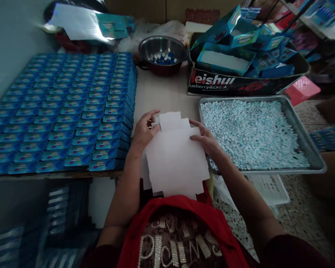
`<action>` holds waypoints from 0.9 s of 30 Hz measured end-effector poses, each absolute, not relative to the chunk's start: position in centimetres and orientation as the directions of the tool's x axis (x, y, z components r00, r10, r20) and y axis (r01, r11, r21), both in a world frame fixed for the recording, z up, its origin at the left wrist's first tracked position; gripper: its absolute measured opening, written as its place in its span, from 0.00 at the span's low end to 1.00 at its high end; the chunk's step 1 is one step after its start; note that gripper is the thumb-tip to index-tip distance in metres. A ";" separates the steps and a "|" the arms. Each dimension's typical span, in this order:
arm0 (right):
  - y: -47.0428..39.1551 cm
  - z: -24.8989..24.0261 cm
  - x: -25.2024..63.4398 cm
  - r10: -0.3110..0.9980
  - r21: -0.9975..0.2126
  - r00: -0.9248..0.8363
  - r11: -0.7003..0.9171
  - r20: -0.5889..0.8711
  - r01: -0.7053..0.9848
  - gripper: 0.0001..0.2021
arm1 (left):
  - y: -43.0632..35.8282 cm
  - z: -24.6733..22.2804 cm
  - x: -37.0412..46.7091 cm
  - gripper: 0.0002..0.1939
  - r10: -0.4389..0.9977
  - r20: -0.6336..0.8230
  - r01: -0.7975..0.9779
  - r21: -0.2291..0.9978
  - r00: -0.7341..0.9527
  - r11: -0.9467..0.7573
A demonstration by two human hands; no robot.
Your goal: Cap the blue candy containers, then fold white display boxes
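Several flat white die-cut card sheets [177, 160] lie in a loose stack between my hands, reaching from the table's front edge over my lap. My left hand [145, 130] pinches the upper left edge of the sheets between thumb and fingers. At the upper right edge, my right hand [205, 137] grips the sheets, thumb on top and other fingers partly underneath. To the left stand many rows of blue packs [80, 111]. A metal tray [268, 172] of small light-blue and white pieces [248, 134] sits close to the right of my right hand.
Behind the sheets, a metal bowl [163, 69] holds some blue and white pieces. A black printed carton [212, 88] at the back right is filled with teal boxes [226, 61]. A white plastic basket [270, 189] stands low at the right, and more blue packs [57, 212] lie below the table.
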State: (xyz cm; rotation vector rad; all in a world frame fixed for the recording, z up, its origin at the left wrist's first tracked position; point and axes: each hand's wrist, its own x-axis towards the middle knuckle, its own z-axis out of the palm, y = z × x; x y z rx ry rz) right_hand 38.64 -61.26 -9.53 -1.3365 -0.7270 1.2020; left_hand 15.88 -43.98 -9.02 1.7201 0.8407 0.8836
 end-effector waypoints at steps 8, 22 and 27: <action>-61.3 -8.0 39.2 0.957 -0.980 0.250 -0.173 -0.145 0.095 0.34 | -44.2 -8.5 17.0 0.16 0.855 0.225 0.344 0.845 0.468 -0.410; -60.2 -3.2 39.9 0.874 -0.819 0.385 0.025 0.297 0.573 0.50 | -41.0 -3.1 18.7 0.20 0.763 0.368 0.064 0.881 0.532 -0.470; -59.5 -4.3 38.5 0.944 -0.989 0.326 -0.008 -0.058 -0.151 0.39 | -41.7 -1.6 19.5 0.16 0.761 0.495 0.057 0.822 0.419 -0.567</action>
